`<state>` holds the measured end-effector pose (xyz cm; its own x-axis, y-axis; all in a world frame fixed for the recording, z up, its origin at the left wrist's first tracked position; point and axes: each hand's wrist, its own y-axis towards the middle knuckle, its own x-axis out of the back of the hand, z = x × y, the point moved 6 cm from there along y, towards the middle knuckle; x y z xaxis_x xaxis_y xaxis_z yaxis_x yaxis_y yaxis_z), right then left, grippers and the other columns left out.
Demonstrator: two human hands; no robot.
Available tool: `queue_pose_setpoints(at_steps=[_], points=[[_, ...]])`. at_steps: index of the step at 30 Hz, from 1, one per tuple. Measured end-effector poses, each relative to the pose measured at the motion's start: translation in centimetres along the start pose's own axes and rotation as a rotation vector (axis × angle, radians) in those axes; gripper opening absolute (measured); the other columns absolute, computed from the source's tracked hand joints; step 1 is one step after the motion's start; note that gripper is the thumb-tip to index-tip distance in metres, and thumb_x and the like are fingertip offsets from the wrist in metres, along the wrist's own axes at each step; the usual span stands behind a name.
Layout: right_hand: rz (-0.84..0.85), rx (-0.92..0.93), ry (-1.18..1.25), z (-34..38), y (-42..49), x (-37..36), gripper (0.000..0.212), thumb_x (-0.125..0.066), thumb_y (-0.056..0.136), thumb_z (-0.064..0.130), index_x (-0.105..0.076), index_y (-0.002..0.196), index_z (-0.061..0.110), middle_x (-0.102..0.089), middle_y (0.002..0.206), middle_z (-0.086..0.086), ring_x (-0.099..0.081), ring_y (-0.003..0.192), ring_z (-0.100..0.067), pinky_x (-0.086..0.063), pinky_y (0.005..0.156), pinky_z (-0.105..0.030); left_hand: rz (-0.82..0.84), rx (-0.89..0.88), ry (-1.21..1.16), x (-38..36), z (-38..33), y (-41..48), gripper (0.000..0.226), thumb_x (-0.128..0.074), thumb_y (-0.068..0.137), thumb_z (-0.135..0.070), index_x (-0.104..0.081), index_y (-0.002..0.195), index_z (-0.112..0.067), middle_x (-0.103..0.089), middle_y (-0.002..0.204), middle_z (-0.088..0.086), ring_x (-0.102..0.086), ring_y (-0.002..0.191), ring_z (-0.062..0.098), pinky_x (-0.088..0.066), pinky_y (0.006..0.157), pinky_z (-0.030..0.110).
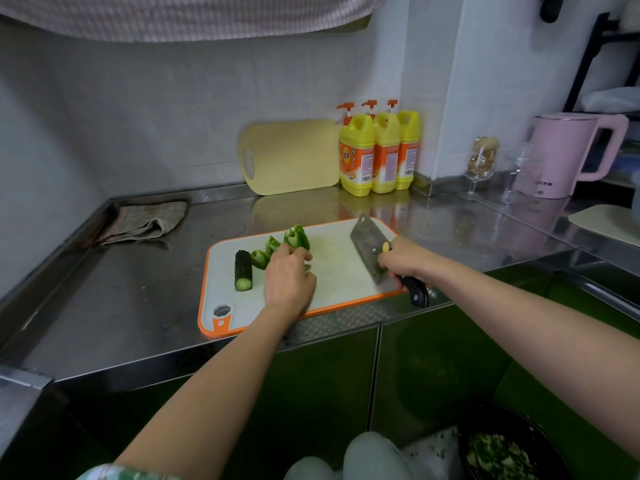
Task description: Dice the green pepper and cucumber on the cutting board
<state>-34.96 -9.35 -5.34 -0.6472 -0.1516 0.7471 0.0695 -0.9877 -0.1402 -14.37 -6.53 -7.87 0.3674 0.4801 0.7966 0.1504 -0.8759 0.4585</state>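
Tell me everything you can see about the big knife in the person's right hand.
The cleaver has a broad, rectangular blade of dull grey metal, with a hole near its far corner and a yellow spot near the handle. The handle is dark; its end sticks out past the near edge of the cutting board. The right hand grips it where blade meets handle. The blade lies over the board's right part; whether it touches the board is unclear.
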Motion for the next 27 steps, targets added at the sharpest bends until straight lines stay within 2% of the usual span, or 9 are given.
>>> queue_pose_setpoints(at_steps=[4, 8, 11, 16, 19, 21, 23, 24, 27], points=[[-0.029, 0.013, 0.053, -0.4, 0.6, 0.8, 0.016, -0.041, 0.090, 0.000, -0.048, 0.076, 0.002, -0.051, 0.054, -0.012, -0.047, 0.033, -0.017, -0.038, 0.037, -0.019, 0.025, 0.045, 0.039, -0.2, 0.6, 0.2, 0.041, -0.064, 0.083, -0.020, -0.060, 0.122, -0.012, -0.052, 0.119, 0.012, -0.049, 0.111, 0.030, -0.041, 0.095, 0.038], [0.085, 0.134, 0.053, 1.6, -0.2, -0.9, 0.020, -0.046, 0.090, 0.005, -0.047, 0.071, 0.008, -0.050, 0.053, -0.008, -0.048, 0.037, -0.018, -0.040, 0.041, -0.021, 0.029, 0.071, 0.041, -0.2, 0.9, 0.4, 0.038, -0.063, 0.085, -0.021, -0.061, 0.121, -0.012, -0.052, 0.121, 0.013, -0.048, 0.112, 0.030, -0.040, 0.096, 0.037], [0.133, 0.104, -0.001, 1.2, -0.1, -1.5, 0.020, -0.049, 0.090, 0.007, -0.049, 0.070, 0.007, -0.051, 0.054, -0.007, -0.049, 0.039, -0.019, -0.040, 0.040, -0.021, 0.028, 0.062, 0.071, -0.1, 0.8, 0.4, 0.034, -0.063, 0.085, -0.022, -0.063, 0.118, -0.014, -0.054, 0.119, 0.011, -0.048, 0.112, 0.029, -0.041, 0.093, 0.037], [-0.010, 0.048, -0.022, 0.0, 0.5, 0.0, 0.010, -0.042, 0.089, 0.002, -0.048, 0.080, 0.003, -0.053, 0.057, -0.014, -0.053, 0.045, -0.025, -0.045, 0.046, -0.028, -0.073, -0.003, 0.106, 0.6, 0.2, 0.2, 0.030, -0.061, 0.086, -0.024, -0.065, 0.114, -0.014, -0.056, 0.113, 0.010, -0.047, 0.107, 0.028, -0.040, 0.089, 0.037], [-0.063, 0.130, -0.063, 1.2, -0.1, 0.2, 0.015, -0.050, 0.089, 0.017, -0.054, 0.081, 0.004, -0.062, 0.062, -0.013, -0.062, 0.050, -0.026, -0.054, 0.055, -0.035, -0.132, -0.075, -0.125, 1.2, -2.1, 0.6, 0.020, -0.057, 0.092, -0.023, -0.068, 0.103, -0.010, -0.063, 0.099, 0.009, -0.056, 0.096, 0.027, -0.042, 0.081, 0.037], [-0.128, 0.197, -0.180, 2.4, -1.1, 0.1, 0.025, -0.053, 0.088, 0.031, -0.054, 0.091, 0.006, -0.067, 0.077, -0.011, -0.068, 0.068, -0.029, -0.057, 0.064, -0.039, 0.049, 0.053, -0.412, 0.6, -3.9, 1.0, 0.031, -0.047, 0.099, -0.036, -0.065, 0.097, -0.011, -0.068, 0.087, 0.007, -0.063, 0.080, 0.024, -0.046, 0.072, 0.037], [-0.193, 0.272, -0.315, 3.5, -2.4, -0.4, 0.032, -0.055, 0.088, 0.038, -0.049, 0.102, 0.010, -0.062, 0.090, -0.010, -0.064, 0.087, -0.031, -0.049, 0.067, -0.037, 0.247, 0.285, -0.785, -0.8, -5.4, 0.9, 0.041, -0.038, 0.101, -0.046, -0.060, 0.091, -0.012, -0.067, 0.075, 0.006, -0.061, 0.064, 0.022, -0.047, 0.061, 0.033], [-0.220, 0.330, -0.381, 3.9, -2.9, -0.8, 0.031, -0.056, 0.089, 0.037, -0.047, 0.104, 0.012, -0.062, 0.096, -0.011, -0.062, 0.092, -0.033, -0.046, 0.068, -0.036, 0.273, 0.366, -0.896, -1.4, -5.8, 0.9, 0.039, -0.039, 0.101, -0.042, -0.058, 0.086, -0.012, -0.064, 0.070, 0.006, -0.058, 0.060, 0.021, -0.046, 0.059, 0.031], [-0.172, 0.486, -0.442, 3.9, -3.8, -1.9, 0.028, -0.056, 0.091, 0.036, -0.048, 0.106, 0.014, -0.065, 0.101, -0.012, -0.061, 0.093, -0.033, -0.045, 0.066, -0.037, 0.198, 0.405, -0.914, -2.2, -5.4, 1.3, 0.032, -0.042, 0.096, -0.014, -0.048, 0.065, -0.011, -0.049, 0.059, 0.007, -0.047, 0.056, 0.021, -0.040, 0.061, 0.034]])
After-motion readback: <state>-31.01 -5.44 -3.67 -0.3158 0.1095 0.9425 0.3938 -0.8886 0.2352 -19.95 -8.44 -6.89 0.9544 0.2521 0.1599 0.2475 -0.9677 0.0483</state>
